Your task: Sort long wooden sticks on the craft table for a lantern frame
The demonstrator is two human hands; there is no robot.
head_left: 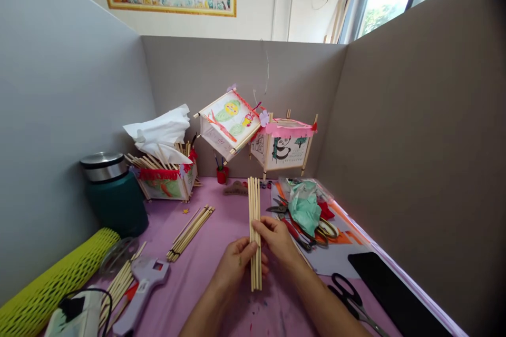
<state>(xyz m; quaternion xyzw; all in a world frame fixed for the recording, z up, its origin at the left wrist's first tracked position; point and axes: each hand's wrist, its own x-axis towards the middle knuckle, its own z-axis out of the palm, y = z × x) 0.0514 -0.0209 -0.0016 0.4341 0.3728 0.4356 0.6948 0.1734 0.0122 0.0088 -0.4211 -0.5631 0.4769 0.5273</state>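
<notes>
Upright in front of me I hold a bunch of several wooden sticks (pixel 254 205), side by side. My left hand (pixel 237 263) is closed around their lower half, thumb across the front. Higher up, my right hand (pixel 276 237) pinches them from the right side, its thumb on the front; its other fingers are partly hidden behind. To the left on the purple table cover (pixel 205 253) lies a second bundle of sticks (pixel 191 233), with dark bands near its ends.
At left stand a green thermos (pixel 113 200), a glue gun (pixel 142 289) and a paper-sided box of sticks (pixel 166 184). Two decorated paper lanterns (pixel 229 121) hang at the back. Pliers (pixel 296 234), crumpled green paper (pixel 305 208), scissors (pixel 353 297) and a black slab (pixel 395 289) lie right.
</notes>
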